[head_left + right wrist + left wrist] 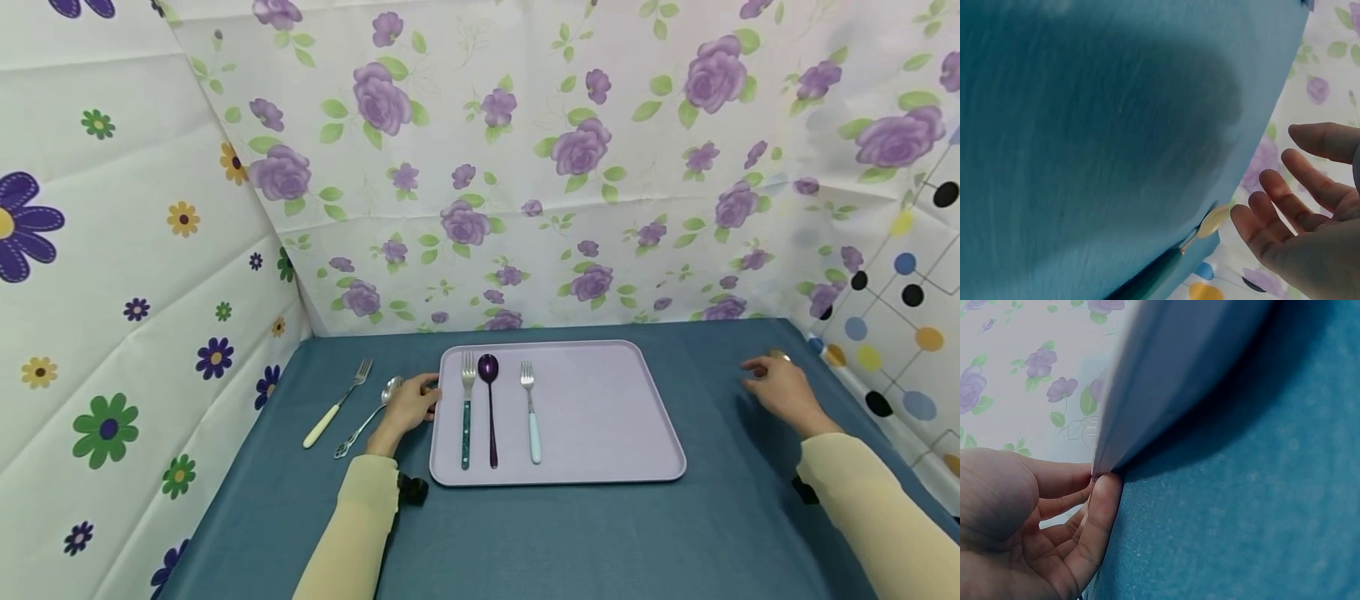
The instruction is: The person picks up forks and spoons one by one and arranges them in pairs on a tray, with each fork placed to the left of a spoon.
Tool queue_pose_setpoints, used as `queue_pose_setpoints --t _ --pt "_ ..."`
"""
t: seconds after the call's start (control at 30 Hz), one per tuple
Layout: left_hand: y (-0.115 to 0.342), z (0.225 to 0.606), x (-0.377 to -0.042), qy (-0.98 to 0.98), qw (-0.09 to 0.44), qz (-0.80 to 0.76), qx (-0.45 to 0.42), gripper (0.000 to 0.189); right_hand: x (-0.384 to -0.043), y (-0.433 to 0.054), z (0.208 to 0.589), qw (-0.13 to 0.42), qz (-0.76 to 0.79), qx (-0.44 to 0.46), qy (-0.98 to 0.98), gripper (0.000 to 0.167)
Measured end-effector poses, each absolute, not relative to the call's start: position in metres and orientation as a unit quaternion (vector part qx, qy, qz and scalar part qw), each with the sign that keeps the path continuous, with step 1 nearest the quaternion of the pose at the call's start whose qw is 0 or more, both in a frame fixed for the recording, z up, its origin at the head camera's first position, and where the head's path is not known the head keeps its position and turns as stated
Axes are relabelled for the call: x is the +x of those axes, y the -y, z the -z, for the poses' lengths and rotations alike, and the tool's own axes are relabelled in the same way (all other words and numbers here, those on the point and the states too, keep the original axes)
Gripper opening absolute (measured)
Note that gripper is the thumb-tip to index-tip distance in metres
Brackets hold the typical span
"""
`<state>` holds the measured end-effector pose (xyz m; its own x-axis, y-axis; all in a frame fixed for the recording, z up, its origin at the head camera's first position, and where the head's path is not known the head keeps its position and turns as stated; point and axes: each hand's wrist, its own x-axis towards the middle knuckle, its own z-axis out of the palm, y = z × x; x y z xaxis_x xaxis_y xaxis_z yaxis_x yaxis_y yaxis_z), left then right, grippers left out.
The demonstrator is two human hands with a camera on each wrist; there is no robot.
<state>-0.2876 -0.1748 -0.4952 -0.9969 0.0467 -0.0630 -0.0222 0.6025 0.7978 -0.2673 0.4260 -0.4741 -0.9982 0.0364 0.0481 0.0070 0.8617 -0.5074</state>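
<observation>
My left hand pinches the left edge of a pale lilac tray between thumb and fingers; the left wrist view shows the tray rim caught at the fingertips. On the tray lie a green-handled fork, a dark purple spoon and a fork with a pale blue handle. Over the right side of the cloth hovers my right hand, fingers loosely bent and holding nothing. Just beyond its fingers is a spoon with a gold bowl and green handle, mostly hidden in the head view.
Left of the tray, a fork with a cream handle and a silver spoon lie on the blue tablecloth; the spoon is close beside my left hand. Flower-patterned sheets stand along the back and sides.
</observation>
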Motion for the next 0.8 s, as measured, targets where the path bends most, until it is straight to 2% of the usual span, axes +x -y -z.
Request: queue_pose_setpoints --t 0.17,0.3,0.47,0.8 --pt "0.175 0.495 -0.288 -0.895 0.037 -0.445 0.008 0.043 -0.265 -0.435 0.476 0.066 -0.242 -0.004 0.968 0.041" --pt "0.174 0.493 -0.288 -0.895 0.039 -0.445 0.005 0.043 -0.262 -0.442 0.48 0.09 -0.214 -0.036 0.972 0.047" --pt "0.174 0.494 -0.289 -0.896 0.042 -0.441 0.002 0.044 -0.259 -0.451 0.481 0.073 -0.197 -0.087 0.974 0.051" --pt "0.176 0.496 -0.293 -0.895 0.043 -0.445 0.001 0.044 -0.255 -0.467 0.484 0.042 -0.19 -0.103 0.975 0.055"
